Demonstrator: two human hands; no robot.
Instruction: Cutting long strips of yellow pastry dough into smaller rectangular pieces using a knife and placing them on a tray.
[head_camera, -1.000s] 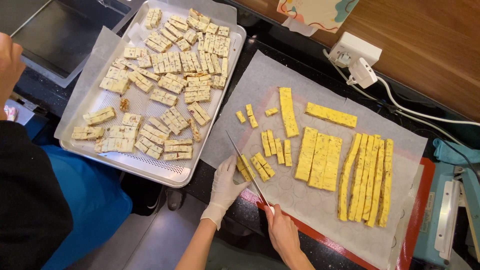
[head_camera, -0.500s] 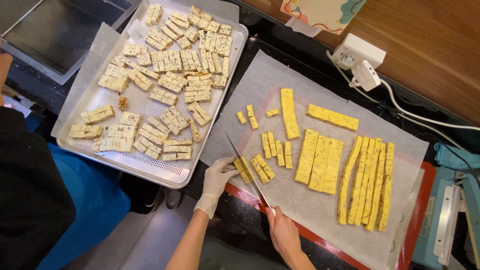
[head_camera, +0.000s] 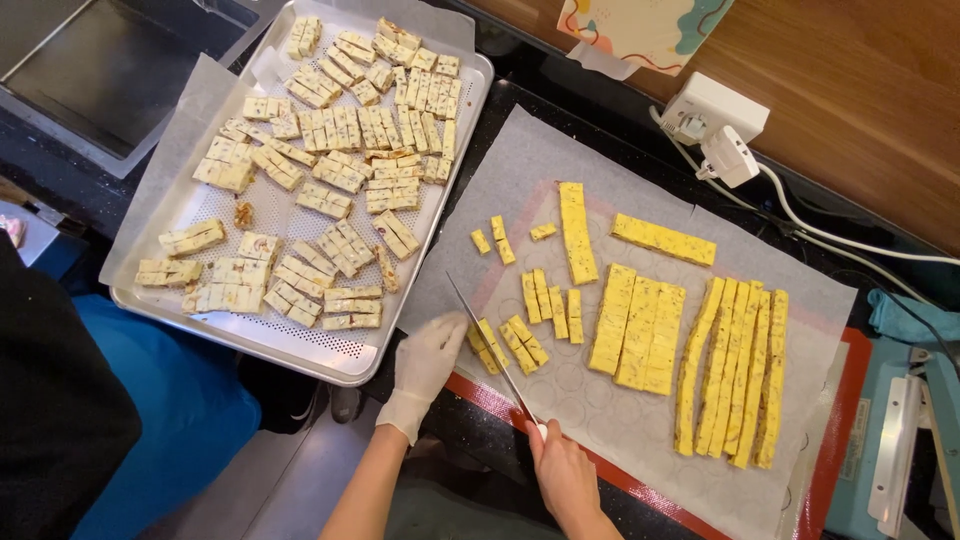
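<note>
The short yellow bars (head_camera: 508, 343) at lower centre look firm yet crumbly, so your gloved left hand (head_camera: 428, 358) rests flat beside them while your bare right hand (head_camera: 562, 470) is closed around the knife (head_camera: 490, 350) handle.

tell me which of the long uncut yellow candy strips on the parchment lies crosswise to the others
The yellow candy strip at the far side of the parchment paper, nearest the white power adapter. It lies sideways alone, while the other long strips run toward the person.

Bare parchment (head_camera: 530, 170) beyond yellow strips (head_camera: 640, 335)
</note>
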